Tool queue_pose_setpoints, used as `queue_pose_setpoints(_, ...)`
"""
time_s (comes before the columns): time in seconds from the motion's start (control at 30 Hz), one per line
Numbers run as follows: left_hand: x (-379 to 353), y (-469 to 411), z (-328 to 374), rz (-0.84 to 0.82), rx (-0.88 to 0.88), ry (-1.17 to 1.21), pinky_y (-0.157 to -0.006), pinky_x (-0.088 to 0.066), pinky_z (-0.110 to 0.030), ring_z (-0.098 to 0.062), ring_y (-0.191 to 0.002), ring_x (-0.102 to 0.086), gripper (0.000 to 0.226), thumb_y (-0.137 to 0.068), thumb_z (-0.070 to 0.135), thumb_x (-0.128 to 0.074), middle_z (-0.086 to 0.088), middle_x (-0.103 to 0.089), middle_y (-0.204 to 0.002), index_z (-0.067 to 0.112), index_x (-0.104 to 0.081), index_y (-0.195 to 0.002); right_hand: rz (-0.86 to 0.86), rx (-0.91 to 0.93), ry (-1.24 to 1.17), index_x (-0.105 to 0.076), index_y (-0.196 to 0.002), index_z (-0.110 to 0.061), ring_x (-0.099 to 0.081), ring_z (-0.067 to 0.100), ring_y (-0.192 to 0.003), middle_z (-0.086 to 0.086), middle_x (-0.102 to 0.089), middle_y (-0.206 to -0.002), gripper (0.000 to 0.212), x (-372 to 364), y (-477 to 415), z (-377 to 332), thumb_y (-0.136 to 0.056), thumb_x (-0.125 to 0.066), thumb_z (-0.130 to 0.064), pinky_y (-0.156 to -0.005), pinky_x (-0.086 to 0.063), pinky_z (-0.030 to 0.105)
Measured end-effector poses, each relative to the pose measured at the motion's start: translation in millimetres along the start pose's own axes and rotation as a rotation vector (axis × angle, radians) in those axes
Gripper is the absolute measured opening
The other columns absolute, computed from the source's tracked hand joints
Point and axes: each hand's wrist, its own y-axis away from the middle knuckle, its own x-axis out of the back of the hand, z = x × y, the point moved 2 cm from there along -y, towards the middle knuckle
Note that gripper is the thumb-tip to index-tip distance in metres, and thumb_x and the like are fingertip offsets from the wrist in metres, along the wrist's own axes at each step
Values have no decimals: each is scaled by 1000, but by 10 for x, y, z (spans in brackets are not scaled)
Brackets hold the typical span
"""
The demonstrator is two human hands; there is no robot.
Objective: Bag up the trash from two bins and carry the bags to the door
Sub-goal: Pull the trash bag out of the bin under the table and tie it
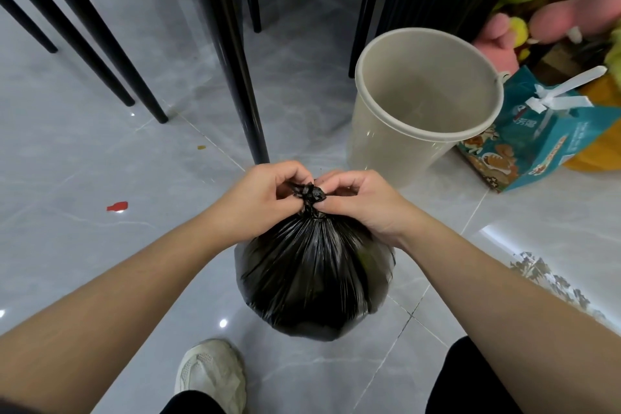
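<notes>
Both grips are working the neck of the black trash bag (312,282). Left grip (265,191) is pinching the twisted top from the left, fingers curled round the plastic. Right grip (356,198) is pinching the same knot (311,193) from the right, thumb and fingertips pressing on it. The grips are meeting across the knot.

The bag is bulging below the gathered neck, hanging between my forearms straight ahead of me, low over the grey tile floor (100,161). I can't tell whether its bottom is resting on the floor.

The beige bin (379,148) is standing upright on the floor beyond the bag and to its right, apart from it, with its bare inner wall showing. A teal printed carton (537,141) with white ribbon is sitting just beside the bin's right side, with plush toys (554,13) piling up behind it. Black chair legs (235,54) are standing left of the bin. A red scrap (117,207) is lying well left of the left grip. My pale shoe (211,376) is standing near the bag's lower left.
</notes>
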Motion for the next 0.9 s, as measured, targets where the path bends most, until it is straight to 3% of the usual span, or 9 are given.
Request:
queue_pose_setpoints(0.13, 16, -16, -49, 60, 21, -31, -60, -43, -31, -17, -65, -52, 15, -77, 6, -59, -10, -63, -73, 19, -64, -82, 171, -6, 60, -70, -74, -9, -62, 23, -84, 16, -68, -90, 16, -49, -35, 20, -75, -71, 6, -91, -51, 39)
queue_pose_setpoints(0.3, -61, -30, -73, 148, 43, -75, -50, -32, -12, -2, -49, -41, 17, -80, -3, -58, 6, -50, -59, 13, -59, -75, 390, 39, 227, -66, -67, -18, -60, 5, -58, 0, -67, -65, 20, -149, -39, 46, -76, -71, 0, -63, -49, 17)
queue_pose_setpoints(0.43, -138, -59, -103, 213, 30, -158, -50, -33, -14, -4, -49, -41, 10, -80, 2, -58, 6, -51, -60, 10, -58, -75, 545, 126, 547, -63, -70, -19, -67, 16, -69, 0, -65, -83, 15, -218, -51, 82, -76, -68, -6, -65, -47, 17)
queue_pose_setpoints(0.53, -115, -70, -97, 181, 33, -100, -54, -36, -15, -2, -53, -43, 9, -85, 5, -57, 5, -54, -65, 11, -59, -79, 526, 221, 624, -63, -75, -10, -65, 16, -68, -2, -57, -84, 8, -195, -56, 55, -77, -67, -3, -66, -48, 18)
queue_pose_setpoints(0.67, -47, -53, -126, 97, 73, -1, -65, -42, -27, -11, -65, -49, 10, -87, 23, -55, 6, -56, -70, 15, -59, -81, 488, 309, 653, -65, -77, -5, -60, 15, -68, 2, -57, -82, 6, -179, -44, 19, -77, -69, -1, -66, -49, 18)
queue_pose_setpoints(0.9, -46, -44, -73, 177, 43, -133, -55, -40, -16, -5, -54, -48, 8, -82, 6, -63, 5, -55, -64, 11, -59, -77, 441, 262, 646, -69, -84, -13, -60, 4, -74, -7, -68, -78, 10, -183, -7, -33, -79, -65, -5, -71, -47, 12)
